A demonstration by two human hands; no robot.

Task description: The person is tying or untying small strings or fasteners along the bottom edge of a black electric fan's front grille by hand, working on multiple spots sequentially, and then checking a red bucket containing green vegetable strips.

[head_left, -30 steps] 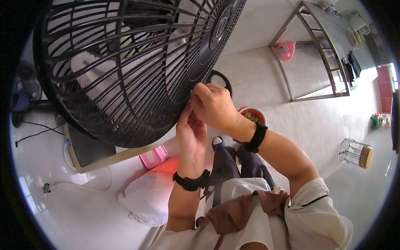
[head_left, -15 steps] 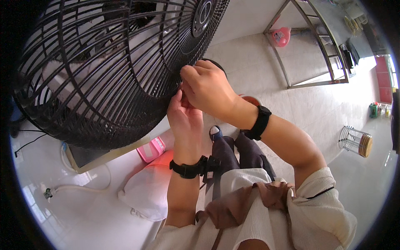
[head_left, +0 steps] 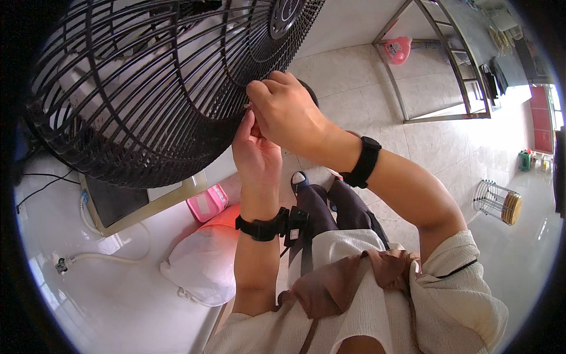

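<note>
A large black fan with a wire guard (head_left: 150, 100) fills the upper left, its round hub badge (head_left: 286, 16) near the top. Both my hands meet at the guard's near rim. My right hand (head_left: 289, 109) is closed, its thumb and fingertips pinched together against the rim. Just below it, my left hand (head_left: 258, 158) has its thumb raised toward the same spot and its fingers curled in. A tiny light bit shows by the fingertips; what the hands pinch there is too small and hidden to name. Each wrist wears a black strap.
Below the fan stands a box-like appliance with a beige edge (head_left: 147, 206). A pink case (head_left: 207, 202) and a white plastic bag (head_left: 203, 262) are beside my left arm. A metal frame table (head_left: 448, 115), pink basin (head_left: 397, 51) and stool stack (head_left: 498, 202) are to the right.
Both hands have shifted slightly up and left along the rim, still close together. The fan sits a little higher in view, as the view has shifted slightly.
</note>
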